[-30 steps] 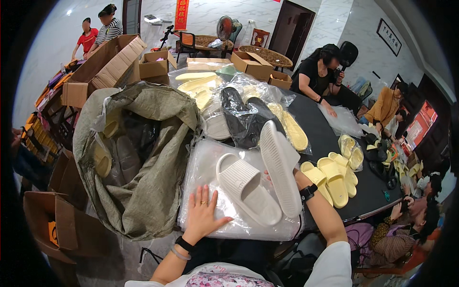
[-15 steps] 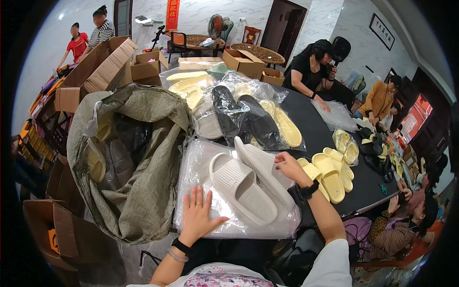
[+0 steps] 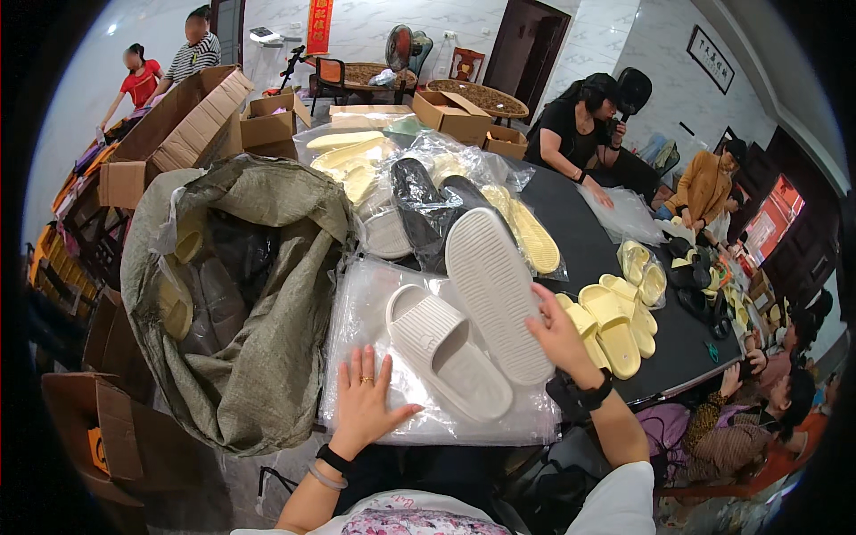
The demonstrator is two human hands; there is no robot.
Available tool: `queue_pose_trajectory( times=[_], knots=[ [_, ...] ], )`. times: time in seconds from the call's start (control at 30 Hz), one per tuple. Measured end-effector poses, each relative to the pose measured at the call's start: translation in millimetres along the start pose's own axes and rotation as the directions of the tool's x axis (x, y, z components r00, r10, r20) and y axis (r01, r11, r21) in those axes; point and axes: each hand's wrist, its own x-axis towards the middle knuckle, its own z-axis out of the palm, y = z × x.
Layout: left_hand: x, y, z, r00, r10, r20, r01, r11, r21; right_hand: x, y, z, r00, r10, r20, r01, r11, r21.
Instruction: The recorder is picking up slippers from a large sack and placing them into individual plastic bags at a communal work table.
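Flat on a stack of clear plastic bags (image 3: 352, 312) lies my left hand (image 3: 364, 399), its fingers spread. Beside it a light grey slide slipper (image 3: 477, 379) rests strap up on the bags. A second grey slipper (image 3: 499, 290) is tipped up with its ribbed sole showing, and my right hand (image 3: 560, 334) grips it by its right edge. The thumb side of that hand lies over the sole; the other fingers are partly hidden behind it. Several loose yellow slippers (image 3: 617, 330) sit just to the right of my right hand.
A large woven sack (image 3: 294, 357) with bagged slippers stands open at the left. Black slippers in plastic (image 3: 415, 201) and bagged yellow ones (image 3: 530, 232) lie at the back of the black table (image 3: 580, 241). Cardboard boxes (image 3: 201, 134) stand behind. Co-workers sit along the right side.
My right hand has turned the second grey slipper over, from standing on its side to sole facing me. The left hand stays in place on the bags.
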Motion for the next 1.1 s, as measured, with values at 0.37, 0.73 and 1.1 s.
queue_pose_trajectory(
  times=[0.37, 0.73, 1.1],
  knots=[
    [-3, -3, 5, 0.999, 0.005, -0.033, -0.005, 1.000, -0.004, 6, 46, -11, 0.718, -0.087, 0.691, -0.694, -0.166, 0.701],
    [-4, -2, 3, 1.000, 0.003, -0.024, -0.004, 1.000, -0.016, -59, 45, -28, 0.541, 0.551, 0.635, -0.769, 0.630, 0.109],
    [-4, -3, 0, 0.999, 0.005, -0.046, -0.005, 1.000, -0.010, -26, 1, 5, 0.952, 0.054, 0.302, 0.095, 0.885, -0.457]
  ],
)
